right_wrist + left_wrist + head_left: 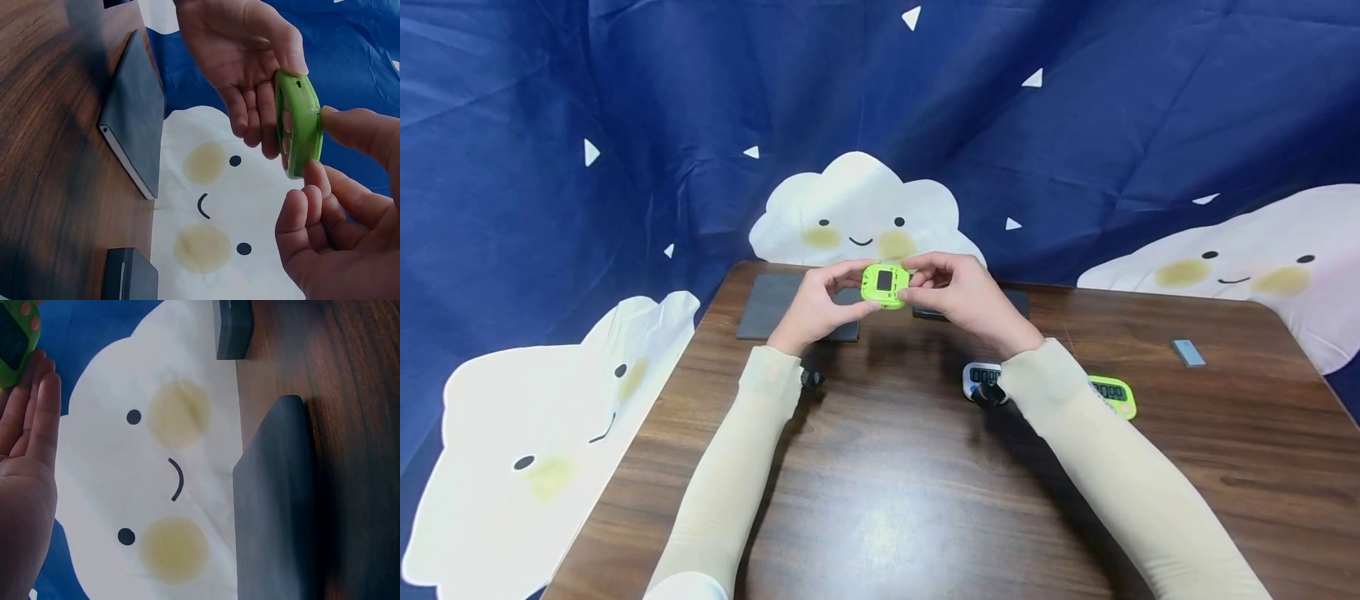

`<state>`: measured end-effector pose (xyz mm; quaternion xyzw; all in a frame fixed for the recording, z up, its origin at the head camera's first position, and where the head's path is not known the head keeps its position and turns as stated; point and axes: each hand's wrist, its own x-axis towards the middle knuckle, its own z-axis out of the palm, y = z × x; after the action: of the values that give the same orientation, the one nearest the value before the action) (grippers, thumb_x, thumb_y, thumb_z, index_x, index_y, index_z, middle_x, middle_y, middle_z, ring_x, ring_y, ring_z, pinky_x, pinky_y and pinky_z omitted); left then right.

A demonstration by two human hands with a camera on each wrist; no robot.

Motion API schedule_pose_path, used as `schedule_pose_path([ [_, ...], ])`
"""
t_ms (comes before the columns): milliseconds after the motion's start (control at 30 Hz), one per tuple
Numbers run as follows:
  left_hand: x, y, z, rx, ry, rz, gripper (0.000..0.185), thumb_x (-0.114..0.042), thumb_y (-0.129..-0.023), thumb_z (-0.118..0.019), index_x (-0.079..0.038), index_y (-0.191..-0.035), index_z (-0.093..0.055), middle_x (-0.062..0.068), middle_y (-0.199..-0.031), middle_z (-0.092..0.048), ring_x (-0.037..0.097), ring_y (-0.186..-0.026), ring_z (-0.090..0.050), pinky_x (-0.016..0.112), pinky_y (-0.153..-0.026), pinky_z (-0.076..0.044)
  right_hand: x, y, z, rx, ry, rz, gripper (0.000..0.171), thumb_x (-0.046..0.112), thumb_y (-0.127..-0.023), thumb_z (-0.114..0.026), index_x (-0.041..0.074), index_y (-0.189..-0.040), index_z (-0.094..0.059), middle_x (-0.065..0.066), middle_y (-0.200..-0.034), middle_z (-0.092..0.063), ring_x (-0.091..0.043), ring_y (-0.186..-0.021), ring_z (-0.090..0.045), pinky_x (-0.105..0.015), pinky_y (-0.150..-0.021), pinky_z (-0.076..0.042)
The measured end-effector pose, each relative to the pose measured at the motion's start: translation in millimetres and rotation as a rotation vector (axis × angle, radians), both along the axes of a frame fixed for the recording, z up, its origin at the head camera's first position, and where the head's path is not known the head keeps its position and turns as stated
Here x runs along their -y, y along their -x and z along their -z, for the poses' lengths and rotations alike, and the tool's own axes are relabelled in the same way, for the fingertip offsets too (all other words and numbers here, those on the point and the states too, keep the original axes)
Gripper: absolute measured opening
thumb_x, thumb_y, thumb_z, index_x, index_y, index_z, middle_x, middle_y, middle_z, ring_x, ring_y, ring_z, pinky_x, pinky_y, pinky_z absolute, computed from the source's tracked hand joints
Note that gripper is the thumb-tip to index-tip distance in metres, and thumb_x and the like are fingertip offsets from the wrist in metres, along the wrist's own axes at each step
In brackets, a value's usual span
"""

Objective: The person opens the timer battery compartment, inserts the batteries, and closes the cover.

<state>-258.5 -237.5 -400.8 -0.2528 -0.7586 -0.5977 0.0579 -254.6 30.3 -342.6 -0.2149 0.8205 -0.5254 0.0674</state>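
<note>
A green digital timer (pixel 885 284) is held up above the far part of the table, its back with a dark square toward the head camera. My left hand (pixel 822 302) grips its left side between thumb and fingers. At its other side my right hand (pixel 958 292) pinches the edge with thumb and fingertips. The right wrist view shows the timer (pixel 302 125) edge-on between both hands. In the left wrist view the timer's (pixel 14 340) screen side and pink buttons are partly in frame.
A dark notebook (pixel 766 304) lies behind my left hand, and a smaller dark box (pixel 1018 302) behind my right. Near my right sleeve lie a white timer (pixel 976 372) and another green timer (pixel 1118 396). A small light-blue block (pixel 1188 352) rests farther right on the wooden table (pixel 880 467).
</note>
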Motion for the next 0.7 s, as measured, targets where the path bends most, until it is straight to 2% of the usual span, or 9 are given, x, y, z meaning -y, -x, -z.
schedule_pose_path([
  [167,1.4,0.5,0.5,-0.027,-0.006,0.002,0.058,-0.003,-0.091,-0.089,-0.007,-0.147,-0.072,0.019,-0.129,-0.079,0.016,-0.114,-0.076,0.047,-0.112,-0.06,1.7,0.5,-1.3,-0.002,0.022,0.01,0.043,0.021,-0.097,-0.088,0.005,-0.136,-0.078,-0.006,-0.106,-0.076,-0.02,-0.094,-0.069,-0.019,-0.079,-0.057],
  [267,1.2,1.1,1.1,-0.035,-0.011,0.016,0.058,-0.002,-0.091,-0.089,-0.006,-0.147,-0.072,0.019,-0.129,-0.079,0.016,-0.115,-0.076,0.043,-0.112,-0.061,1.4,0.2,-1.0,-0.005,0.026,0.006,0.042,0.021,-0.098,-0.088,0.006,-0.135,-0.079,-0.008,-0.108,-0.076,-0.018,-0.094,-0.069,-0.019,-0.08,-0.057],
  [400,0.4,1.5,1.3,-0.032,-0.024,0.028,0.059,-0.002,-0.091,-0.089,-0.006,-0.148,-0.072,0.02,-0.131,-0.078,0.015,-0.116,-0.076,0.034,-0.11,-0.061,-0.7,-0.7,3.1,-0.008,0.044,0.002,0.037,0.021,-0.105,-0.081,0.008,-0.139,-0.078,-0.013,-0.129,-0.079,-0.013,-0.1,-0.072,-0.018,-0.086,-0.059],
  [500,0.5,0.8,0.3,-0.032,-0.039,0.029,0.06,0.0,-0.091,-0.089,-0.004,-0.148,-0.071,0.022,-0.132,-0.078,0.016,-0.116,-0.076,0.037,-0.111,-0.061,-1.5,-0.6,6.4,0.024,0.098,-0.01,0.036,0.02,-0.11,-0.073,0.008,-0.144,-0.075,-0.013,-0.139,-0.076,-0.012,-0.104,-0.072,-0.019,-0.09,-0.061],
  [600,1.6,0.0,-1.3,-0.031,-0.043,0.028,0.06,0.001,-0.09,-0.089,-0.003,-0.148,-0.071,0.023,-0.132,-0.077,0.016,-0.116,-0.076,0.039,-0.112,-0.061,-1.3,0.5,9.1,0.095,0.175,-0.014,0.041,0.018,-0.11,-0.072,0.007,-0.15,-0.071,-0.01,-0.13,-0.075,-0.011,-0.102,-0.072,-0.021,-0.091,-0.063],
  [700,3.2,-0.3,-2.4,-0.032,-0.043,0.032,0.06,0.002,-0.09,-0.088,-0.001,-0.147,-0.07,0.024,-0.132,-0.077,0.015,-0.115,-0.076,0.034,-0.11,-0.062,-1.0,2.9,12.3,0.199,0.249,-0.007,0.045,0.017,-0.109,-0.074,0.006,-0.153,-0.068,0.0,-0.118,-0.076,-0.008,-0.102,-0.074,-0.027,-0.097,-0.066],
])
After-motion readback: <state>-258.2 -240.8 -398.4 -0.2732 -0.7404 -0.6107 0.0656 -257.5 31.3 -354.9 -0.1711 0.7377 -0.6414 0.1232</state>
